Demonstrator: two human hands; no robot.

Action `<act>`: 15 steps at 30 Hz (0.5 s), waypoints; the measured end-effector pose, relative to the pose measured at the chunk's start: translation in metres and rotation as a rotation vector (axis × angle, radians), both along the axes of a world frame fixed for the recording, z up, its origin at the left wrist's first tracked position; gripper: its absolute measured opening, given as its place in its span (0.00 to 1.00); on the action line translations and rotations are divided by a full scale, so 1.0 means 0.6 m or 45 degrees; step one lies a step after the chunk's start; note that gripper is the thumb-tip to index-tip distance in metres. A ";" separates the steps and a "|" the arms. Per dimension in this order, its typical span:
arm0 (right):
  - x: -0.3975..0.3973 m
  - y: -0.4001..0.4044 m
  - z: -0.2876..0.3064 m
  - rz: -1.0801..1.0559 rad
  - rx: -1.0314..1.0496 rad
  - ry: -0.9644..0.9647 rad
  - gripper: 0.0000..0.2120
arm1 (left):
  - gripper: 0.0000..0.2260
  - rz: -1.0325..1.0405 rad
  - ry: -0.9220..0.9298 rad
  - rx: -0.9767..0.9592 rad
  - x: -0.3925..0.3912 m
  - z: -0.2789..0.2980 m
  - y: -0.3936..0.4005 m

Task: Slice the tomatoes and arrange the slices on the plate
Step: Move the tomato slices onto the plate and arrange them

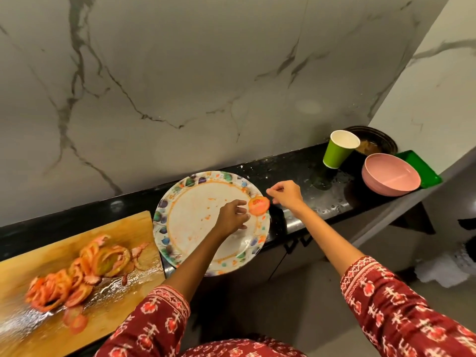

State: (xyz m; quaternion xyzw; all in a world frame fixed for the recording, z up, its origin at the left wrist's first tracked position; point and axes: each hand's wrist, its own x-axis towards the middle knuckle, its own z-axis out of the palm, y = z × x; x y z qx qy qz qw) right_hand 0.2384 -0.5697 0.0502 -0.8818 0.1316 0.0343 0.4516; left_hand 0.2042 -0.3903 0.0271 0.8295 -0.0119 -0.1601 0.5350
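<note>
While we look down from head height, we see a black stone counter against a grey-veined marble wall. On the counter sits a round plate with a border of coloured leaves and dots; its white middle is smeared with orange juice and a few seeds. One tomato slice lies on the plate's right rim.

Our left hand reaches over the plate, fingers bent toward the slice, fingertips touching or just beside its left edge; we cannot tell whether they pinch it. Our right hand hovers just right of the slice, over the counter, with thumb and forefinger drawn close together and the other fingers loosely curled; we see nothing held in it. Both arms wear dark red sleeves with a white and pink print.

To the left of the plate lies a wooden cutting board, wet and shiny, carrying a blurred heap of tomato slices.

At the far right of the counter stand a green paper cup, a pink bowl, a green tray behind the bowl, and a dark pot in the corner.

We can read no brand, label or writing anywhere.
</note>
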 end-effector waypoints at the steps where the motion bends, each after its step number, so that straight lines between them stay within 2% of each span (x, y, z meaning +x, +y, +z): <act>1: 0.002 0.002 0.004 -0.035 -0.039 -0.086 0.09 | 0.18 0.011 -0.034 0.019 -0.001 0.000 0.007; 4: 0.004 0.020 0.018 -0.057 -0.048 -0.247 0.13 | 0.15 0.070 -0.159 0.103 -0.006 0.001 0.039; 9: -0.016 0.104 0.011 0.165 -0.047 -0.268 0.10 | 0.11 0.206 -0.405 0.224 -0.034 0.001 0.124; 15: -0.026 0.239 -0.014 0.337 0.041 -0.226 0.09 | 0.12 0.369 -0.449 0.342 -0.106 0.015 0.275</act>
